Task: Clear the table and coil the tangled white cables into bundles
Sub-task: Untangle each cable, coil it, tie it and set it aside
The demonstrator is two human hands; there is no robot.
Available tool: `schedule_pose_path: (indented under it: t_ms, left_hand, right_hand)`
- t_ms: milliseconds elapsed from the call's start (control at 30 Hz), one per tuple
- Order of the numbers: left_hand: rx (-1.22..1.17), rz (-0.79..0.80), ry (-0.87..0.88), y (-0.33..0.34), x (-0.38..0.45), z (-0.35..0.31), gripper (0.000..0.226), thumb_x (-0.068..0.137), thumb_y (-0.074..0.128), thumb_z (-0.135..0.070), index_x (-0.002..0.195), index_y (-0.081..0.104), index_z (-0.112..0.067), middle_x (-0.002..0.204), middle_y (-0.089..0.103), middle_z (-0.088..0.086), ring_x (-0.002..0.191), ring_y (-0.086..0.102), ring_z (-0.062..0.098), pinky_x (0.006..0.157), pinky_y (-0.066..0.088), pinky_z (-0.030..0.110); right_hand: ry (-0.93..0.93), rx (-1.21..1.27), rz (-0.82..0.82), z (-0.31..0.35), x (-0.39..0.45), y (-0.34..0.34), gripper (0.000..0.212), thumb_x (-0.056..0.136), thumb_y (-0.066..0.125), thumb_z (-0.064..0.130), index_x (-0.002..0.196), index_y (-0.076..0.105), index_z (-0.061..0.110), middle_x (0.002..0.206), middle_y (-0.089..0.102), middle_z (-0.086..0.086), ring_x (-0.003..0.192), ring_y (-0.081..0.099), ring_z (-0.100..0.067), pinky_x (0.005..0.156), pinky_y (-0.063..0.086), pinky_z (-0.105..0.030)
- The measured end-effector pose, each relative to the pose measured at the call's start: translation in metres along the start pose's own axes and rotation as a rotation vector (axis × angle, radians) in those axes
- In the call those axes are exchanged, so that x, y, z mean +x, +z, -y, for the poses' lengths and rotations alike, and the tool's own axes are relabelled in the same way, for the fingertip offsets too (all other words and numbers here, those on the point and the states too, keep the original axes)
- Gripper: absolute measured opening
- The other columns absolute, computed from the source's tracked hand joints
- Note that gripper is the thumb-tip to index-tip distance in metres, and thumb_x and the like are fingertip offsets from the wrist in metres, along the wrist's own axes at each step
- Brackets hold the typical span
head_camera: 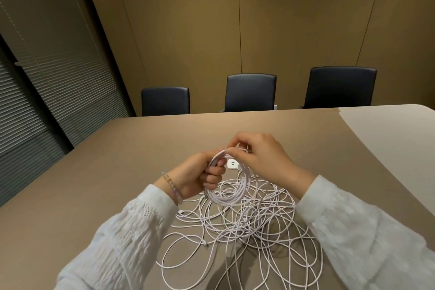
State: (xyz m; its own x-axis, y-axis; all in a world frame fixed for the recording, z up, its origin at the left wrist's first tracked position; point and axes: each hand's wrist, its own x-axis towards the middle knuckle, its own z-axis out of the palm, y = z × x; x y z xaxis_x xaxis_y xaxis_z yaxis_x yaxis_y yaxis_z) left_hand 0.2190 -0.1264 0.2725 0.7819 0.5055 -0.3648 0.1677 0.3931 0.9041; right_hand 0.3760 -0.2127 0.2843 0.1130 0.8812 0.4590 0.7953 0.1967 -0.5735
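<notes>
Head view: both hands [200, 173] [261, 158] grip a round, braided white coil [229, 198].

A single head-worn wide-angle view looks forward and down across the bench [141, 148] from the near edge; forearms close below, three chairs [250, 92] and a panelled wall beyond.

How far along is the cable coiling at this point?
Early. No finished bundle shows on the table. In hand: the left hand grips one coil while the right hand pinches its strand. Left: the big tangle of white cables.
</notes>
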Motion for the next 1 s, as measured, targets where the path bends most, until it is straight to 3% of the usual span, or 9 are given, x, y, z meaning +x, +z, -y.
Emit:
schedule_pose_path:
  t_ms: [133, 267, 400, 467, 567, 733, 900, 1000]
  left_hand:
    - [-0.055, 0.103, -0.056, -0.004, -0.003, -0.002, 0.042, 0.093, 0.042, -0.045, 0.062, 0.043, -0.017, 0.046, 0.023, -0.010, 0.042, 0.008, 0.007, 0.037, 0.009, 0.018]
    - [-0.134, 0.126, -0.026, -0.014, -0.006, -0.012, 0.040, 0.091, 0.045, -0.037, 0.055, 0.038, -0.020, 0.044, 0.025, -0.010, 0.042, 0.007, 0.007, 0.034, 0.011, 0.016]
    - [-0.274, 0.058, 0.111, -0.032, -0.011, -0.030, 0.042, 0.093, 0.043, -0.034, 0.054, 0.038, -0.020, 0.050, 0.016, -0.010, 0.042, 0.007, 0.006, 0.034, 0.012, 0.016]
    - [-0.345, 0.009, 0.210, -0.043, -0.015, -0.041, 0.043, 0.093, 0.043, -0.034, 0.052, 0.038, -0.021, 0.054, 0.010, -0.010, 0.043, 0.005, 0.006, 0.038, 0.007, 0.017]
    - [-0.452, -0.078, 0.345, -0.061, -0.022, -0.055, 0.045, 0.095, 0.042, -0.036, 0.053, 0.037, -0.021, 0.052, 0.009, -0.010, 0.044, 0.004, 0.006, 0.038, 0.008, 0.017]
    - [-0.572, -0.289, 0.452, -0.090, -0.023, -0.058, 0.050, 0.103, 0.034, -0.038, 0.056, 0.035, -0.021, 0.042, 0.023, -0.009, 0.035, 0.013, 0.006, 0.032, 0.016, 0.018]
    - [-0.333, -0.537, 0.495, -0.091, -0.009, -0.039, 0.046, 0.104, 0.031, -0.043, 0.065, 0.034, -0.020, 0.042, 0.027, -0.010, 0.033, 0.023, 0.005, 0.034, 0.023, 0.015]
    - [-0.149, -0.662, 0.502, -0.079, -0.002, -0.031, 0.045, 0.104, 0.036, -0.043, 0.066, 0.041, -0.020, 0.046, 0.032, -0.009, 0.039, 0.026, 0.006, 0.040, 0.028, 0.016]
  right_hand:
    - [0.149, 0.239, 0.023, -0.014, 0.001, -0.001, 0.021, 0.078, 0.075, 0.039, 0.082, 0.063, 0.021, 0.059, 0.059, 0.007, 0.054, 0.051, -0.008, 0.055, 0.046, -0.030]
    - [0.291, 0.521, 0.123, -0.034, -0.001, 0.002, 0.039, 0.086, 0.066, 0.036, 0.085, 0.064, -0.002, 0.055, 0.048, -0.001, 0.047, 0.039, -0.010, 0.046, 0.034, -0.022]
    - [0.362, 0.487, 0.216, -0.066, -0.011, 0.010, 0.036, 0.080, 0.071, 0.043, 0.075, 0.065, 0.008, 0.056, 0.051, 0.001, 0.051, 0.043, -0.012, 0.051, 0.037, -0.023]
    - [0.393, 0.429, 0.256, -0.083, -0.018, 0.016, 0.031, 0.075, 0.076, 0.041, 0.071, 0.065, 0.012, 0.057, 0.053, 0.001, 0.054, 0.046, -0.014, 0.054, 0.039, -0.027]
    - [0.436, 0.432, 0.259, -0.107, -0.028, 0.021, 0.020, 0.079, 0.077, 0.022, 0.068, 0.063, 0.013, 0.052, 0.050, 0.002, 0.051, 0.045, -0.016, 0.053, 0.038, -0.028]
    - [0.503, 0.514, 0.183, -0.130, -0.043, 0.021, 0.025, 0.079, 0.076, 0.009, 0.089, 0.054, -0.001, 0.058, 0.060, -0.007, 0.055, 0.052, -0.021, 0.053, 0.044, -0.029]
    - [0.396, 0.418, 0.179, -0.111, -0.044, 0.028, 0.012, 0.087, 0.066, 0.007, 0.079, 0.059, 0.012, 0.063, 0.067, -0.002, 0.061, 0.059, -0.022, 0.060, 0.048, -0.038]
    - [0.219, 0.242, 0.271, -0.077, -0.042, 0.031, 0.015, 0.087, 0.067, 0.020, 0.074, 0.062, 0.026, 0.066, 0.066, 0.005, 0.059, 0.057, -0.005, 0.062, 0.048, -0.027]
